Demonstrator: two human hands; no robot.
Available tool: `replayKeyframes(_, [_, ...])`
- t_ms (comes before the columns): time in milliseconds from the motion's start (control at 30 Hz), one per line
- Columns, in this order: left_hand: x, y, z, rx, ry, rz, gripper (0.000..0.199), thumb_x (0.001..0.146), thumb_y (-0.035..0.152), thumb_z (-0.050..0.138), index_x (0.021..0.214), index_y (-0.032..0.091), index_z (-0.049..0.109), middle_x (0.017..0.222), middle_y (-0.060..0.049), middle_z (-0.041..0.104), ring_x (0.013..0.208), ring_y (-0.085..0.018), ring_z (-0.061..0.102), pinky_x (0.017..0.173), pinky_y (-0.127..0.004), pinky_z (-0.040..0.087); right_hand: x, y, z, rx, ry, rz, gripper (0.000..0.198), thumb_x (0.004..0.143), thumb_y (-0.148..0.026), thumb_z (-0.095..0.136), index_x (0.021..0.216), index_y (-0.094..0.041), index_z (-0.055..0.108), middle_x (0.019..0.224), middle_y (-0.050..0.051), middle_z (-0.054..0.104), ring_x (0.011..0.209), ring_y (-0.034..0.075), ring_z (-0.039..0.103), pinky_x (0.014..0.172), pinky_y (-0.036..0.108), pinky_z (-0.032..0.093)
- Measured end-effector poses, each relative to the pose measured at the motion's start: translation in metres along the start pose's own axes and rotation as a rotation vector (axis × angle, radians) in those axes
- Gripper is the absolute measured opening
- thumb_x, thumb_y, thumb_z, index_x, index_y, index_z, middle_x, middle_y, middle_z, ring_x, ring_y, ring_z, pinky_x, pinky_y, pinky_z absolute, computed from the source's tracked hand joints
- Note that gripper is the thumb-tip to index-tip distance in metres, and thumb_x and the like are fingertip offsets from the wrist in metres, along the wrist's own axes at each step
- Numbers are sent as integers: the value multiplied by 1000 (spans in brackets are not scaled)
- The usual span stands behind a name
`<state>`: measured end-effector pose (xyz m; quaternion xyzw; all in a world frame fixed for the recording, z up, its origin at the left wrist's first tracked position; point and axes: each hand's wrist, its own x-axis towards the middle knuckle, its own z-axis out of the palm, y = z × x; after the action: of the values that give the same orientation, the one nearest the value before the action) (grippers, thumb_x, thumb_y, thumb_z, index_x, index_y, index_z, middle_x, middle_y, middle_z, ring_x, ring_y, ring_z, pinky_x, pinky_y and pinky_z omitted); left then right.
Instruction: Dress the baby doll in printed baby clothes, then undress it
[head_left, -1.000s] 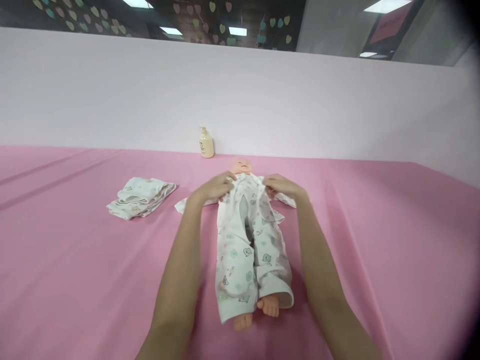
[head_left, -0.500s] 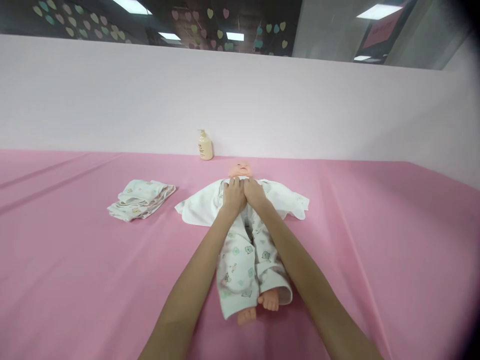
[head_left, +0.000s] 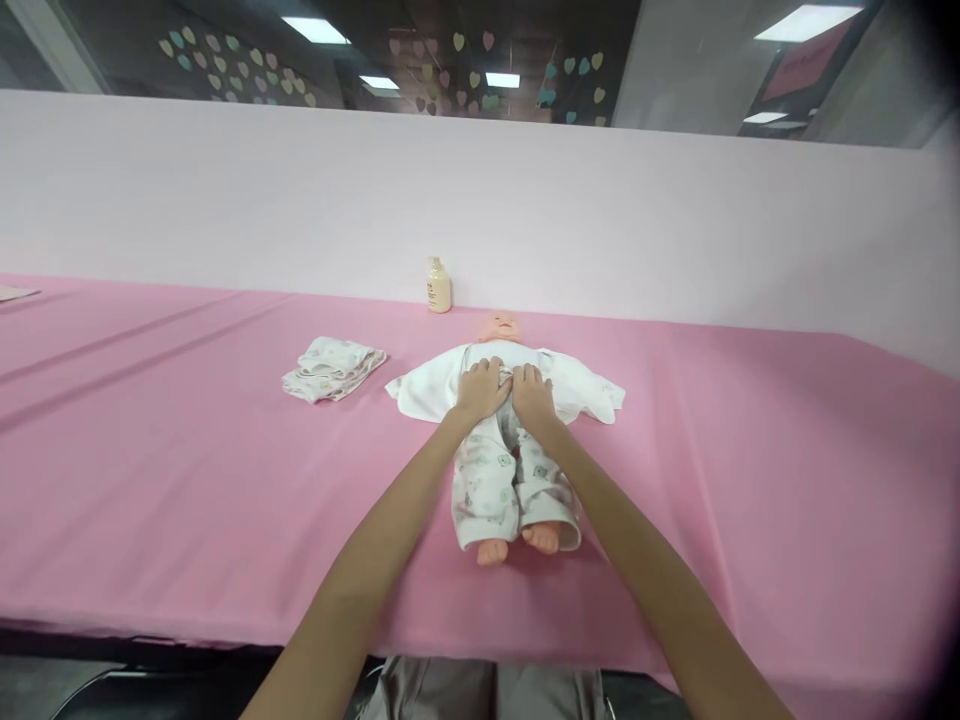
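A baby doll point(head_left: 500, 327) lies on its back, head toward the wall, in a spread white top point(head_left: 427, 388) and white printed pants point(head_left: 487, 490). Both its feet stick out of the pant legs. My left hand point(head_left: 481, 390) is closed at the doll's waist, its fingers curled on the upper edge of the pants. Close beside it, my right hand point(head_left: 532, 398) grips the same edge, with a little bunched cloth between the two hands. The fingertips are partly hidden in the cloth.
A folded printed cloth point(head_left: 334, 369) lies left of the doll. Behind, a cream pump bottle point(head_left: 439, 286) stands against the white wall point(head_left: 300, 190). Pink sheeting point(head_left: 225, 480) covers the table, whose front edge shows near my lap. A pale flat item point(head_left: 13, 293) lies at far left.
My hands have moved slightly apart and stay at the doll's waist. The view has shifted and now takes in the table's front edge and my lap.
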<state>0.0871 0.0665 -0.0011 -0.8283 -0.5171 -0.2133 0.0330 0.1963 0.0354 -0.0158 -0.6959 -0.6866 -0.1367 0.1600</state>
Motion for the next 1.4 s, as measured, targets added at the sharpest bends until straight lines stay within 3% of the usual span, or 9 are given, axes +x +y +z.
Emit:
replayKeyframes(133, [-38, -2, -8, -6, 8, 60, 51, 87, 49, 49, 129, 21, 45, 122, -13, 51, 112, -31, 47, 90, -45, 41, -30, 3, -5, 28, -18, -20, 31, 91, -13, 34, 120, -13, 47, 128, 19, 48, 124, 29, 39, 94, 48, 42])
replayKeyframes(267, [-70, -3, -9, -50, -35, 81, 53, 82, 40, 57, 127, 13, 46, 129, -16, 46, 118, -33, 42, 95, -46, 40, -57, 5, -9, 147, -60, -39, 40, 89, -19, 42, 129, -15, 42, 142, 17, 37, 135, 29, 28, 97, 50, 41])
replayKeyframes(400, [-92, -4, -6, -185, -76, 144, 52, 86, 37, 54, 126, 7, 43, 142, -22, 35, 135, -33, 27, 109, -47, 26, -81, 10, -14, 335, -132, -35, 51, 86, -31, 54, 133, -16, 42, 149, 14, 28, 140, 28, 19, 106, 46, 34])
replayKeyframes(500, [-108, -5, -6, -300, -97, 137, 58, 87, 44, 51, 131, 8, 38, 147, -23, 27, 140, -34, 19, 112, -48, 22, -96, 13, -20, 439, -139, -14, 52, 84, -29, 57, 134, -18, 43, 149, 12, 29, 140, 26, 19, 107, 42, 33])
replayKeyframes(700, [-133, -1, -16, -385, -46, 23, 55, 83, 45, 56, 130, 21, 44, 130, -11, 45, 124, -26, 43, 103, -39, 36, -112, 6, -30, 484, -25, 21, 42, 83, -25, 55, 125, -19, 51, 128, 9, 50, 123, 22, 42, 96, 36, 41])
replayKeyframes(833, [-135, 8, -23, -233, 4, -87, 46, 84, 48, 55, 119, 18, 52, 120, -12, 55, 115, -28, 49, 95, -40, 39, -115, 0, -31, 399, 60, 56, 37, 81, -23, 57, 117, -19, 55, 119, 9, 56, 116, 25, 46, 89, 36, 43])
replayKeyframes(1100, [-130, 15, -25, -85, -81, -57, 42, 90, 53, 43, 105, 17, 57, 92, -10, 69, 92, -25, 63, 83, -33, 39, -120, -6, -31, 330, 163, 171, 27, 79, -30, 62, 103, -17, 56, 102, 8, 63, 102, 26, 49, 83, 33, 39])
replayKeyframes(1233, [-134, 14, -24, -92, -68, -89, 40, 89, 55, 44, 101, 20, 59, 96, -11, 69, 91, -26, 64, 67, -28, 39, -121, -10, -33, 270, 156, 232, 33, 78, -36, 64, 104, -18, 55, 95, 9, 63, 97, 26, 52, 82, 34, 37])
replayKeyframes(1400, [-135, 17, -27, -96, -61, -121, 38, 90, 54, 42, 100, 21, 58, 93, -10, 70, 89, -26, 65, 64, -28, 38, -119, -14, -38, 185, 59, 211, 27, 85, -41, 56, 99, -18, 57, 91, 11, 63, 91, 27, 56, 82, 36, 37])
